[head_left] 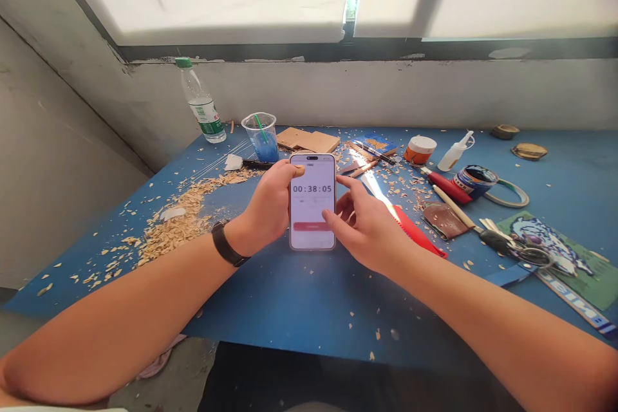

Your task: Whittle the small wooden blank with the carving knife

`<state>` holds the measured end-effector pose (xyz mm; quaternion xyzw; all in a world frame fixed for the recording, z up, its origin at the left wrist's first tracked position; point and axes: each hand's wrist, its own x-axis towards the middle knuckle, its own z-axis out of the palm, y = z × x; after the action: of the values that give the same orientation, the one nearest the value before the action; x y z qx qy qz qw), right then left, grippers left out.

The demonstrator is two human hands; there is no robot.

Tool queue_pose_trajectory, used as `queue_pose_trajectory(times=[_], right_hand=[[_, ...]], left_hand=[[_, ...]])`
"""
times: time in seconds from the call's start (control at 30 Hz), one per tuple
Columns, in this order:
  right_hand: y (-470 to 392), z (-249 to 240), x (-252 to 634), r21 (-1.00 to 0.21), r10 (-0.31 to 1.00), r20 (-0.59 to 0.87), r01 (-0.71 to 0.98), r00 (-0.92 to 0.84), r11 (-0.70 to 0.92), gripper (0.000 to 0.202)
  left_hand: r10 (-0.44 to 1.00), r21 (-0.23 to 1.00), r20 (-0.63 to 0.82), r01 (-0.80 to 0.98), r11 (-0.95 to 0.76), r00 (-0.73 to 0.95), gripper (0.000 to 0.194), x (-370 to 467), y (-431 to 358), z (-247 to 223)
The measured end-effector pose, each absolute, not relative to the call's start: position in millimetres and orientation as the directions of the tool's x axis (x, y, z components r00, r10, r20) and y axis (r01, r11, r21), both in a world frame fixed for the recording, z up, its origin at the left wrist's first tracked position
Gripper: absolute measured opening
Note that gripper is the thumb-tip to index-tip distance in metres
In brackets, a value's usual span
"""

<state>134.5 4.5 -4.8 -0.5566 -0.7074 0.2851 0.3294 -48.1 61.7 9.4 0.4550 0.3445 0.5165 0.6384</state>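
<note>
A smartphone point(313, 232) is held upright above the blue table, its lit screen reading 00:38:05 over a red bar. My left hand point(271, 203), with a dark band on the wrist, grips the phone's left side, thumb over the upper screen. My right hand point(363, 222) is at the phone's right edge, its thumb over the red bar and its index finger by the upper side. Whether that thumb presses the glass I cannot tell. Just behind the right hand lies a red-handled tool point(420, 232) with a pale blade.
Wood shavings point(176, 222) are heaped at left on the table point(290, 302). Behind stand a water bottle point(203, 109), a plastic cup point(261, 138) and wooden boards point(309, 140). At right are an orange jar point(420, 150), a glue bottle point(455, 153), keys point(528, 252) and a lanyard point(577, 302).
</note>
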Motion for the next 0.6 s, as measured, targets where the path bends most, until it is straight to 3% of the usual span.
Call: queue_pose_trajectory(times=[0.27,0.6], right_hand=[[8.9,-8.5,139.7,-0.765,0.942,0.301,0.553,-0.147,0.331,0.053],[10.5,-6.9,143.4,-0.683,0.876,0.431,0.557,-0.215,0.473,0.045]], left_hand=[[0.956,0.932,0.03,-0.354,0.079,0.292,0.038,-47.3,62.3,11.7],[0.934,0.942,0.116,-0.335,0.004,0.337,0.036,-47.6,62.9,9.0]])
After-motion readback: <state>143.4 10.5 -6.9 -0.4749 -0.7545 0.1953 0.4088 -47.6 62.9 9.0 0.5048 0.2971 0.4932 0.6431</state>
